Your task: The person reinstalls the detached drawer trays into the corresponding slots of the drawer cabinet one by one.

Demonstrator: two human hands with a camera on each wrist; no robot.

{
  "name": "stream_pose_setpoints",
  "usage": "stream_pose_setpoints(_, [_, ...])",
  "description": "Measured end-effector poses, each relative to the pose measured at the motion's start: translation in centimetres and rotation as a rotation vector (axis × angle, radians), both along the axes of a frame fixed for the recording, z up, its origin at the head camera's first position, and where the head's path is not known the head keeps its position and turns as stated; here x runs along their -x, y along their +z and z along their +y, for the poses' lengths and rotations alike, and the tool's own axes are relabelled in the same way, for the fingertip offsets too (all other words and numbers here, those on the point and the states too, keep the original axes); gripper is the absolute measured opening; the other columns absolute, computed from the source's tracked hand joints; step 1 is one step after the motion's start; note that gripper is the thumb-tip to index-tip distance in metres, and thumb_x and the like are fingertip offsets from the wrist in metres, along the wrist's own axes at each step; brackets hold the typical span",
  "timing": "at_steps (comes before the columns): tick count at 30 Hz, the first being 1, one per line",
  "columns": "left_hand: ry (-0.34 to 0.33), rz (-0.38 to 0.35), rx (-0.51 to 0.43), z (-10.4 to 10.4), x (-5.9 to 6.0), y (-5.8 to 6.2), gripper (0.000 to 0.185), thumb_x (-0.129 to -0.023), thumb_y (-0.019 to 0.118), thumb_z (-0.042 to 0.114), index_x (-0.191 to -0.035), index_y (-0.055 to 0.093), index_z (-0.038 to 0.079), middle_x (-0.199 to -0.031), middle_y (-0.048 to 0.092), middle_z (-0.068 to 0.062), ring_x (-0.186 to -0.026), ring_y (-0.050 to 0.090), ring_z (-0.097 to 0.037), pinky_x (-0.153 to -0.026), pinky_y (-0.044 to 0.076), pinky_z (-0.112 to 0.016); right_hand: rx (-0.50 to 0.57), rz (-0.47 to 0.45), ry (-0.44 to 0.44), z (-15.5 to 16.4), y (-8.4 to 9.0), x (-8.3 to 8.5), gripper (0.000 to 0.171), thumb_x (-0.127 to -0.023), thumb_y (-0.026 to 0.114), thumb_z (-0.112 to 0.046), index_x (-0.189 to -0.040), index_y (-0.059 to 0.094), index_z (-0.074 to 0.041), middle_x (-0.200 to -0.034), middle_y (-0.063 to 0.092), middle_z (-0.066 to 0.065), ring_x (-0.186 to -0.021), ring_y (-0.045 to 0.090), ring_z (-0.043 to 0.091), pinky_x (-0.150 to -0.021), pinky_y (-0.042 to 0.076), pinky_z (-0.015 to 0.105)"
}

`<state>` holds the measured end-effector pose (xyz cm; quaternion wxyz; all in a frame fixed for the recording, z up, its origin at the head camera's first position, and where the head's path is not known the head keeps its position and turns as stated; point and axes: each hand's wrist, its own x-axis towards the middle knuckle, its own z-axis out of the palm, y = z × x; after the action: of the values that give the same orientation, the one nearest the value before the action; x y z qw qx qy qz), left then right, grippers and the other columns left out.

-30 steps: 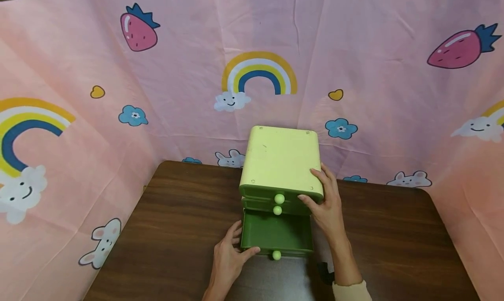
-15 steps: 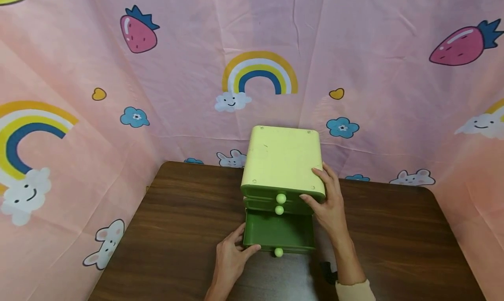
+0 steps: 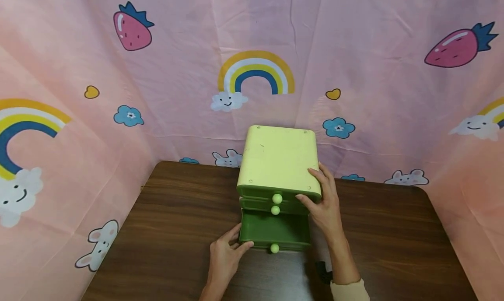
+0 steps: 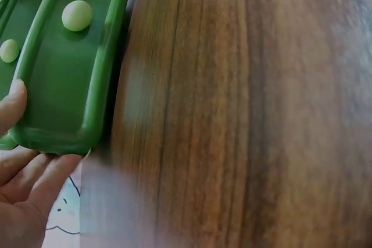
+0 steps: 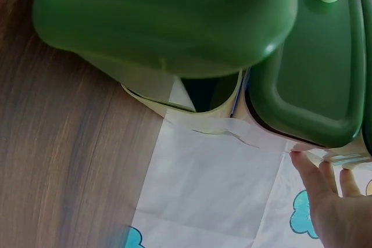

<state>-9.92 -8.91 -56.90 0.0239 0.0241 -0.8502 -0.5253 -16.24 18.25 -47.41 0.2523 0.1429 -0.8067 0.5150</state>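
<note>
A small tabletop drawer cabinet (image 3: 279, 156) has a pale yellow-green top and dark green drawers with round light-green knobs. Its bottom drawer (image 3: 275, 229) is pulled out and shows a bare green inside; the drawers above are in. My left hand (image 3: 224, 255) holds that drawer at its front left corner, thumb on the front rim and fingers along the side. In the left wrist view the thumb and fingers lie on either side of the drawer front (image 4: 64, 79). With thumb at the front edge and fingers on the right side, my right hand (image 3: 327, 204) grips the cabinet's upper right corner.
The cabinet stands on a dark wood table (image 3: 177, 231), near its back edge. Behind and at both sides hangs a pink patterned cloth (image 3: 177, 95). A small black strap-like thing (image 3: 323, 272) shows beside the right forearm.
The bottom drawer has slid a little further into the cabinet, and my left hand has moved back with it. My right hand keeps its hold on the cabinet.
</note>
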Motion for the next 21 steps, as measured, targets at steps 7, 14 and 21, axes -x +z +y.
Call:
stream_pose_setpoints(7, [0.037, -0.007, -0.009, -0.5, 0.0, 0.0, 0.05, -0.077, 0.086, 0.015, -0.124, 0.07, 0.011, -0.11, 0.071, -0.012, -0.099, 0.069, -0.027, -0.076, 0.058, -0.029, 0.014, -0.031, 0.006, 0.3, -1.2, 0.5, 0.078, -0.078, 0.082, 0.002, -0.147, 0.048, -0.011, -0.159, 0.026, 0.011, -0.142, 0.034, 0.03, -0.103, 0.035, 0.022])
stream_pose_setpoints(14, [0.077, 0.017, 0.013, 0.0, 0.6, -0.2, 0.048, -0.076, 0.088, 0.016, -0.12, 0.071, 0.011, -0.108, 0.07, -0.005, -0.094, 0.068, -0.022, -0.071, 0.057, -0.024, 0.011, -0.012, 0.009, -0.7, 1.6, -0.7, 0.073, -0.076, 0.08, 0.01, -0.141, 0.048, 0.004, -0.153, 0.029, 0.028, -0.137, 0.037, 0.04, -0.1, 0.034, 0.018])
stream_pose_setpoints(21, [0.094, 0.033, 0.032, 0.1, 1.4, -0.4, 0.052, -0.073, 0.091, 0.019, -0.12, 0.07, 0.014, -0.102, 0.066, 0.0, -0.086, 0.065, -0.016, -0.066, 0.056, -0.023, 0.016, 0.009, 0.021, -0.7, 1.5, -0.6, 0.073, -0.076, 0.08, 0.01, -0.141, 0.048, 0.005, -0.153, 0.029, 0.029, -0.137, 0.037, 0.041, -0.101, 0.034, 0.018])
